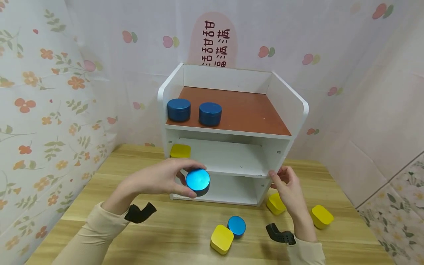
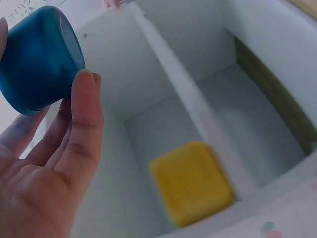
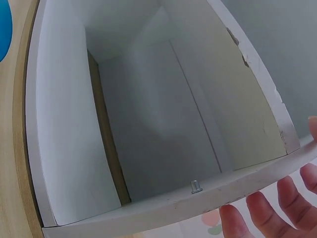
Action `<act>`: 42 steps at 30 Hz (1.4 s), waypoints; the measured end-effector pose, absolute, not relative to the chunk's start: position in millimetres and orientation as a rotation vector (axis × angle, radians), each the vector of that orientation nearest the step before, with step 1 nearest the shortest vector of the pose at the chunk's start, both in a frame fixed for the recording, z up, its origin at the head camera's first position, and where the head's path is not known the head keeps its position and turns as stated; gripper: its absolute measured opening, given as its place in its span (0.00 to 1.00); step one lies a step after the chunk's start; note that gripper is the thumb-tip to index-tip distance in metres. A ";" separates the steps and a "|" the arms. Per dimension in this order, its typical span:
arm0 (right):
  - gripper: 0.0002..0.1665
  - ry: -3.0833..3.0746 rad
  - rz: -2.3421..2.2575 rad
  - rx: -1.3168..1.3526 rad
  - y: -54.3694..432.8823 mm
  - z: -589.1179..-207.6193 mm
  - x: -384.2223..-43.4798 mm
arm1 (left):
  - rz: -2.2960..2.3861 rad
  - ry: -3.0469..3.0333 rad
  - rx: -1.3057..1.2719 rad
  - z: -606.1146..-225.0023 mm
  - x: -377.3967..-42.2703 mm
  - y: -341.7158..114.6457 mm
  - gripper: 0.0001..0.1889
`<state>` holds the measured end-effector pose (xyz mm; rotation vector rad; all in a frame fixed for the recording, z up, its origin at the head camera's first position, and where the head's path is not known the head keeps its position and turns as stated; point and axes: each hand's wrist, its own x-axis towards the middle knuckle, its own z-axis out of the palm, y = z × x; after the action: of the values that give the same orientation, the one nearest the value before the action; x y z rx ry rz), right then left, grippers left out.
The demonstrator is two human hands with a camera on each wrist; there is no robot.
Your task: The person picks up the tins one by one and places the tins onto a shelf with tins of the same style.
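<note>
My left hand (image 1: 165, 176) pinches a round blue tin (image 1: 198, 182) between thumb and fingers, held in front of the white shelf unit (image 1: 215, 130). In the left wrist view the same tin (image 2: 42, 59) is tilted, above the fingertips. Behind that hand a yellow square tin (image 1: 180, 151) sits at the left end of the middle shelf. My right hand (image 1: 288, 187) grips the front edge of the unit's right side panel, thumb on the near side and the other fingers round the outside, as the right wrist view also shows.
Two blue tins (image 1: 210, 113) stand at the left of the brown top board (image 1: 241, 106). On the wooden table (image 1: 149, 235), a yellow tin (image 1: 222, 239) touches another blue tin (image 1: 236, 226). Two more yellow tins (image 1: 321, 216) lie right of the unit. Printed cloth hangs behind.
</note>
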<state>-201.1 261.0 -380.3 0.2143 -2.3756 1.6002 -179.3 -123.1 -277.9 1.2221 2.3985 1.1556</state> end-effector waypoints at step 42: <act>0.21 -2.379 1.631 0.202 260.3 -378.2 -199.5 | 0.583 2.855 1.231 -128.1 -231.3 -28.3 0.34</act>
<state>-199.5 260.3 -378.2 0.2020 -2.3787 1.6309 -231.3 -28.3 -128.1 1.2309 2.8553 0.5834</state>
